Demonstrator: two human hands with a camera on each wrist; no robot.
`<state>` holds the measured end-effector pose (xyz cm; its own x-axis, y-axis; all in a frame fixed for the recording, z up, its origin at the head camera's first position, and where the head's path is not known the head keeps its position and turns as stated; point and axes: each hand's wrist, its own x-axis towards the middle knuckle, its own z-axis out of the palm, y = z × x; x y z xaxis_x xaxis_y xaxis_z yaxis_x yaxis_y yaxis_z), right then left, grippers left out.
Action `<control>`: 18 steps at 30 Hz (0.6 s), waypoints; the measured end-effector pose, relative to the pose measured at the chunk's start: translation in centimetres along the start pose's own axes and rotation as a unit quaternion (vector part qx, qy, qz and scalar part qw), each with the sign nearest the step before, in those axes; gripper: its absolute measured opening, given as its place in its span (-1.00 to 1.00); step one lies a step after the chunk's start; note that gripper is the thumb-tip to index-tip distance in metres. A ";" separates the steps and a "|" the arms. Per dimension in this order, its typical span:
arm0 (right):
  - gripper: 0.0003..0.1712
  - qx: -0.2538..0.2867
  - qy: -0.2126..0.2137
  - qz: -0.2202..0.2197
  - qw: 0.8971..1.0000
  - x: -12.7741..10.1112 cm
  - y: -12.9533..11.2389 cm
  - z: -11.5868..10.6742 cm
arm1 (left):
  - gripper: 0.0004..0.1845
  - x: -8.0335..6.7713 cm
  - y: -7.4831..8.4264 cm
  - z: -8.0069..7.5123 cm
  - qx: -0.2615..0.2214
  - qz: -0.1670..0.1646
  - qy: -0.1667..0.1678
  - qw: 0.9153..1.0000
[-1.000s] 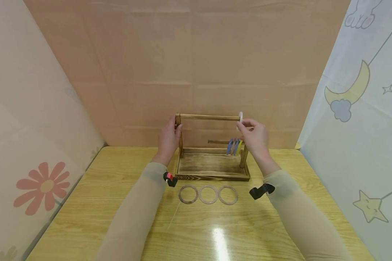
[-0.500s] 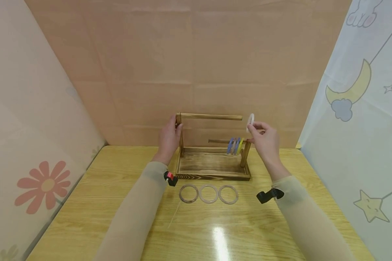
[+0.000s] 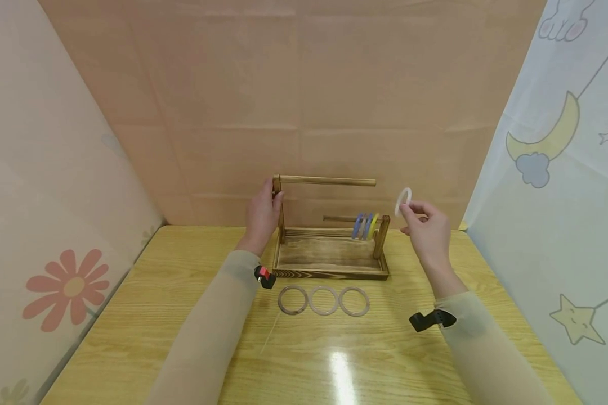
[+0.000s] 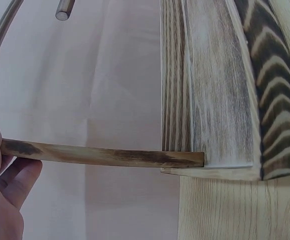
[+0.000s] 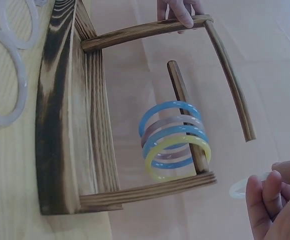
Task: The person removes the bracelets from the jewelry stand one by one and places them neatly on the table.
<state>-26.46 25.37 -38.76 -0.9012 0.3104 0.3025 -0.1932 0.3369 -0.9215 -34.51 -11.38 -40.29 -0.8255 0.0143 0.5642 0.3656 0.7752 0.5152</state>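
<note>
A wooden bangle stand (image 3: 329, 275) with two rods stands on the table. My left hand (image 3: 262, 216) grips the top of its tall left post, fingers behind and thumb in front, as the left wrist view also shows. Between thumb and fingers, my right hand (image 3: 428, 230) pinches a white bangle (image 3: 403, 201) in the air, right of the stand and apart from it. The upper rod (image 3: 329, 180) carries no bangle. On the lower rod (image 5: 177, 80) hang several bangles: a yellow bangle (image 5: 152, 167) nearest the short right post, then blue and brownish ones.
In front of the stand, three bangles lie in a row on the wooden table (image 3: 182, 337): a darker bangle (image 3: 293, 314), a pale bangle (image 3: 323, 313) and another bangle (image 3: 354, 315). A tan backdrop (image 3: 304, 112) rises behind, with printed cloth on both sides.
The right hand has drawn the white bangle off the free end of the upper rod and moved it right and slightly down. The left hand has stayed on the post.
</note>
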 end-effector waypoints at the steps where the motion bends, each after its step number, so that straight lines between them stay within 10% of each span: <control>1: -0.52 0.002 0.002 0.003 1.000 -0.1 0.2 -0.2 | -0.71 0.0 0.0 0.0 0.001 0.001 0.001 1.000; 18: -0.45 -0.031 -0.012 0.077 0.996 -2.9 3.0 -4.1 | -0.73 0.0 0.3 0.1 0.009 -0.002 0.010 1.000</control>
<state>-22.78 29.13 -41.36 -0.9277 0.3408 0.1525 -0.0289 0.3417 -0.9394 -34.46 -11.06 -40.20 -0.8182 -0.0012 0.5749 0.3539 0.7870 0.5053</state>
